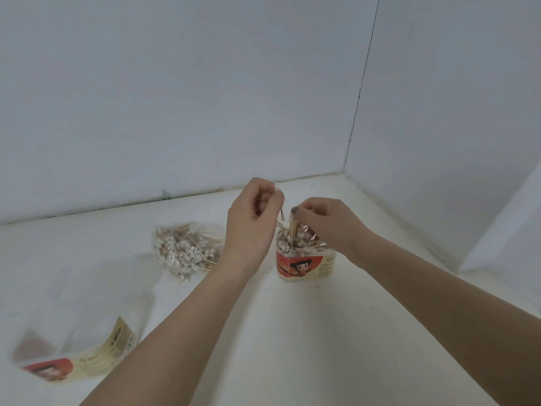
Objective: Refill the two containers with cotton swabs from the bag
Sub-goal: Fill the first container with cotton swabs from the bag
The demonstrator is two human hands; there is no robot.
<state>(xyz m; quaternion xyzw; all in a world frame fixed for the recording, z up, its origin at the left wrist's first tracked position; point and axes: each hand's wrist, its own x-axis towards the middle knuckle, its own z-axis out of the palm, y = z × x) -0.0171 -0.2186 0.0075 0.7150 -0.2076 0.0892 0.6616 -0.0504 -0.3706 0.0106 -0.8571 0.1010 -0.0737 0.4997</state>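
the right hand (325, 221) has its grip pinched narrow on a small bunch of wooden-stemmed cotton swabs (291, 230), fingertips pointing down, the stems reaching into the mouth of the upright container (304, 263). the left hand (253, 221) sits just beside it at 9 o'clock, its grip curled around a few more swabs, one white tip poking out above the fingers (275, 197) and a stem showing below them. the two hands are close but not touching.

the upright container is clear with a red and cream label bearing a cartoon figure, and it is packed with swabs standing tips up. it stands on the white desk (292, 332) toward the far right corner, where two white walls (175, 98) meet.

at 9 o'clock from that container, partly behind the left wrist, lies the clear bag (184, 250), heaped with loose swabs. well apart, at 7 o'clock near the desk's front left, the second container (79, 356) lies on its side, blurred, with the same red and cream label; whether it holds swabs cannot be told.
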